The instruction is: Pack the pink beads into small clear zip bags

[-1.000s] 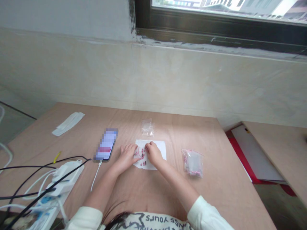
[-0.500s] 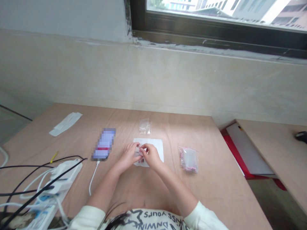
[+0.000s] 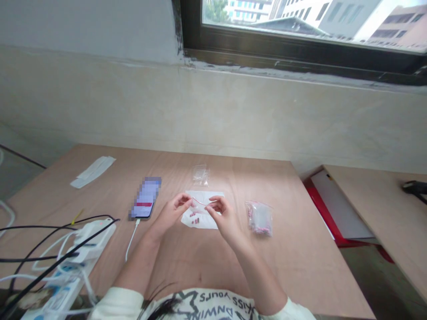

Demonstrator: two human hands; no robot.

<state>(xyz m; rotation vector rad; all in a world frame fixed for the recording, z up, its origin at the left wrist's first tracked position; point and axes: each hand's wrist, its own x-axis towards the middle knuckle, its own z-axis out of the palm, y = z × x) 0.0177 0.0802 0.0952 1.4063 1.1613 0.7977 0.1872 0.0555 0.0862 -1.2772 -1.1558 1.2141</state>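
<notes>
Holding a clear zip bag [image 3: 201, 205], pink-edged, between left hand [image 3: 171, 212] and right hand [image 3: 225, 217]

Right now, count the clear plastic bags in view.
3: the held bag between the left hand and right hand; a far bag beyond the paper; a pink-filled bag right of it.
</notes>
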